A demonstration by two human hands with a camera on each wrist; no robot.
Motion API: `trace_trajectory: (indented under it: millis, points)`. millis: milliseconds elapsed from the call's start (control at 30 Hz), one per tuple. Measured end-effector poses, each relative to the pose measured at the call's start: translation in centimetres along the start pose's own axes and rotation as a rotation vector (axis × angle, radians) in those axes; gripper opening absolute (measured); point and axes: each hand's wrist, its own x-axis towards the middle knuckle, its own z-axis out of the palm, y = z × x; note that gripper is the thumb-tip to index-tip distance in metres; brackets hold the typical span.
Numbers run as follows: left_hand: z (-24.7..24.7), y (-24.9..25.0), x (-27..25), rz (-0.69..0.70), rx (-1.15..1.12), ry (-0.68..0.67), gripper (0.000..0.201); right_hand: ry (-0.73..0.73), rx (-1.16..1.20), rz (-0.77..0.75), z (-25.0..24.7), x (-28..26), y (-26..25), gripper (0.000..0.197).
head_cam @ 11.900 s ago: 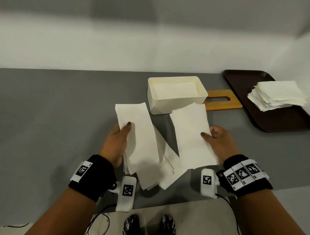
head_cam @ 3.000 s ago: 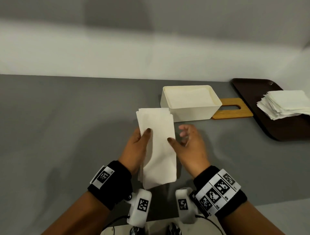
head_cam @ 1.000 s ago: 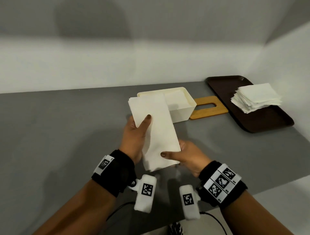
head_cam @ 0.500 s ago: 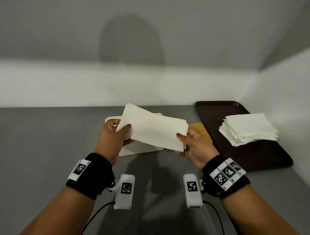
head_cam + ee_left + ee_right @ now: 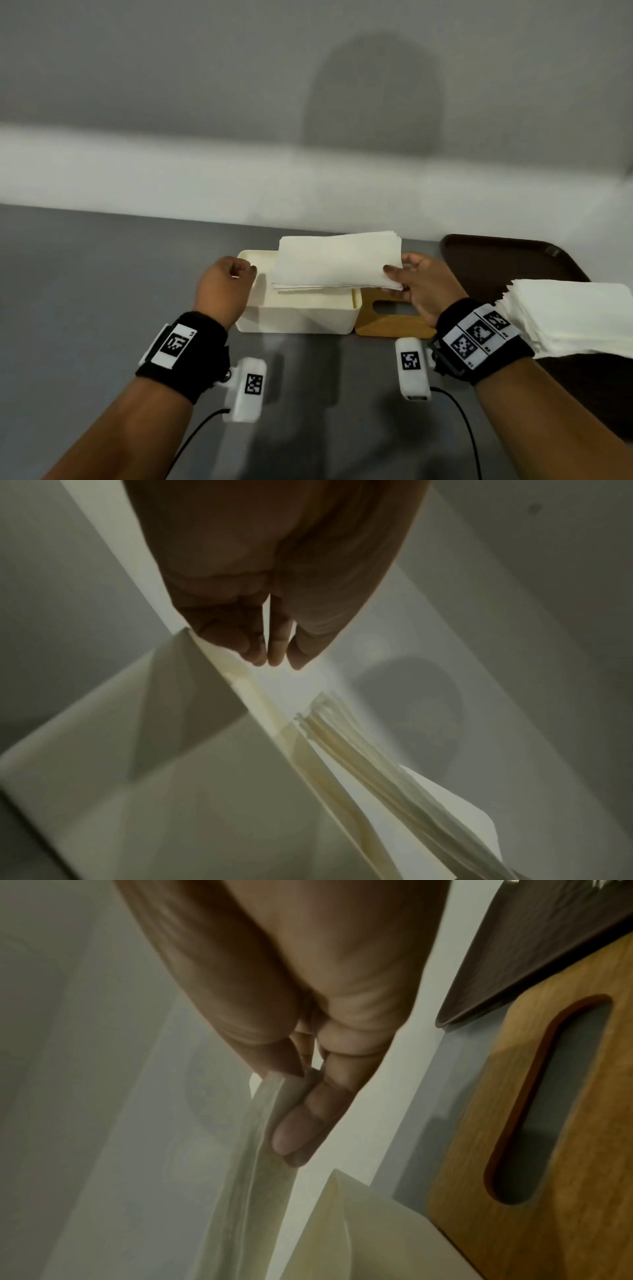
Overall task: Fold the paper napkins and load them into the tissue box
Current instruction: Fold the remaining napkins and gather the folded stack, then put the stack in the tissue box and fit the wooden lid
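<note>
A stack of folded white napkins (image 5: 337, 262) hangs level just above the open white tissue box (image 5: 294, 318). My right hand (image 5: 394, 277) pinches its right end, thumb on top and fingers beneath, as the right wrist view shows on the stack's edge (image 5: 253, 1150). My left hand (image 5: 245, 274) is over the box's left rim with fingers loosely curled and holds nothing. In the left wrist view its fingertips (image 5: 274, 656) hang by the box wall (image 5: 171, 791), apart from the stack (image 5: 377, 764). What lies inside the box is hidden.
A wooden lid with a slot (image 5: 394, 318) lies flat against the box's right side. Further right a dark brown tray (image 5: 496, 260) carries a pile of unfolded napkins (image 5: 575, 315). A pale wall runs close behind the box on the grey table.
The stack has moved forward and now lies level over the box. My left hand has let go of its left end; only the right hand still holds it.
</note>
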Motion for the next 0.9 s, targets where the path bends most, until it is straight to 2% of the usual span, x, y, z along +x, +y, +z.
trace_trajectory:
  millis: [67,167,267,333,567,667,767,833,900]
  points:
    - [0.1,-0.4,0.0,-0.013,0.062,-0.022,0.016,-0.01,-0.092,0.042,0.8,0.4,0.5,0.011]
    - [-0.1,-0.9,0.4,0.008,0.109,0.014,0.017,-0.045,-0.207,0.043,2.8,0.8,1.0,0.008]
    - [-0.6,-1.5,0.8,0.018,0.147,0.024,0.02,-0.065,-0.184,0.024,5.1,0.6,1.0,0.007]
    - [-0.9,-2.0,0.9,-0.034,0.165,-0.016,0.023,-0.069,-0.203,0.016,6.3,0.6,1.2,0.009]
    - [-1.2,-3.2,0.8,-0.074,0.082,-0.081,0.027,0.057,-0.896,-0.149,8.3,-0.3,0.0,0.02]
    - [-1.5,-3.4,0.9,-0.063,0.045,-0.092,0.024,0.13,-1.043,-0.181,8.7,-0.8,-0.6,0.039]
    - [-1.6,-3.4,0.9,-0.049,0.039,-0.093,0.022,0.175,-1.178,-0.264,9.3,-0.9,-0.9,0.043]
    - [-1.7,-3.4,1.0,-0.036,0.04,-0.1,0.022,0.087,-1.254,-0.324,9.9,-0.7,-1.0,0.04]
    - [-1.7,-3.5,1.0,-0.026,0.045,-0.11,0.022,-0.064,-1.319,-0.3,10.6,-0.3,-0.9,0.044]
